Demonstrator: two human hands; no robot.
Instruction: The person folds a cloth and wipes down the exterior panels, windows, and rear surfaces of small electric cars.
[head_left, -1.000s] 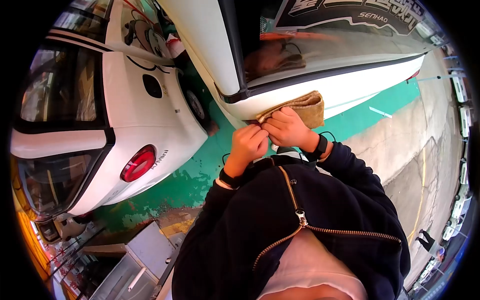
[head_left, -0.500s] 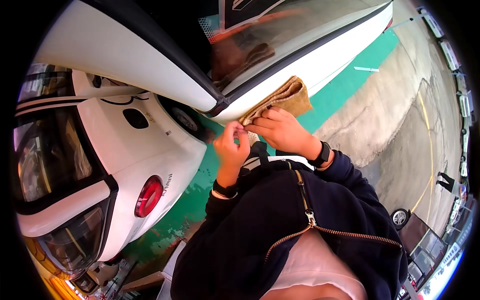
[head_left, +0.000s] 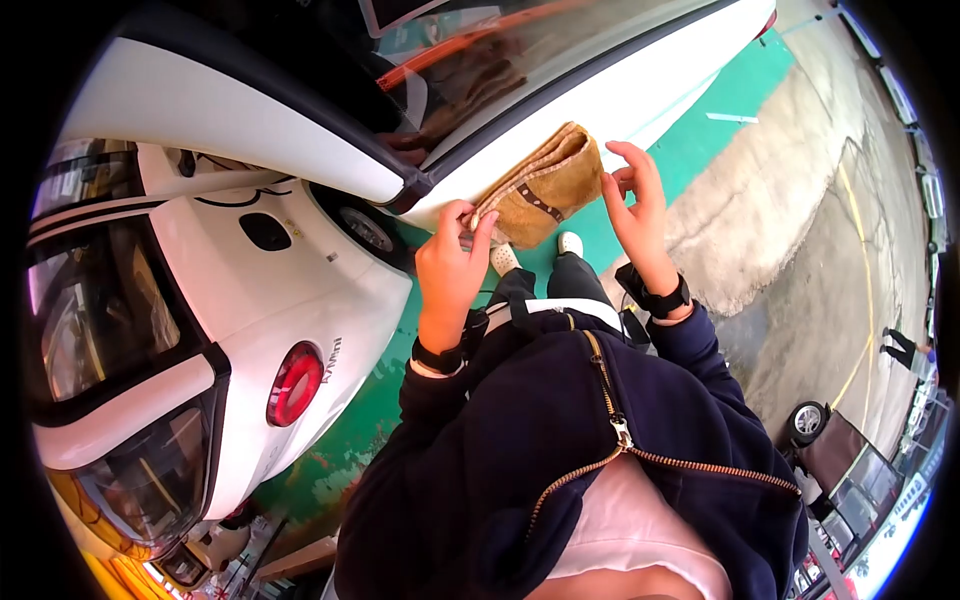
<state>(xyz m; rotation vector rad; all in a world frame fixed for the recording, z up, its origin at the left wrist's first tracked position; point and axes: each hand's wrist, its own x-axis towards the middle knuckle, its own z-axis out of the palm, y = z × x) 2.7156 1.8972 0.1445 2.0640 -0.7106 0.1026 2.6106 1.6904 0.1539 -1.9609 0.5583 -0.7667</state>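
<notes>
A folded tan-brown cloth (head_left: 545,195) with a dark spotted band hangs in front of the white door panel. My left hand (head_left: 452,265) pinches its left corner between thumb and fingertips. My right hand (head_left: 638,210) is at the cloth's right edge, its fingers apart and index finger raised. The thumb tip seems to touch or nearly touch the edge; I cannot tell which. Behind the cloth is the white vehicle door (head_left: 650,95) with a dark-trimmed window (head_left: 470,90).
A white car (head_left: 290,270) with a round red tail light (head_left: 295,383) stands at left. Below are green-painted floor (head_left: 380,400) and my white shoes (head_left: 570,244). Cracked concrete (head_left: 770,220) stretches right. A loose-looking wheel (head_left: 807,422) and a distant person's legs (head_left: 900,347) show at right.
My right hand has come off the cloth's near edge and moved right. The cloth has turned to show its dark band. My left hand still pinches the corner.
</notes>
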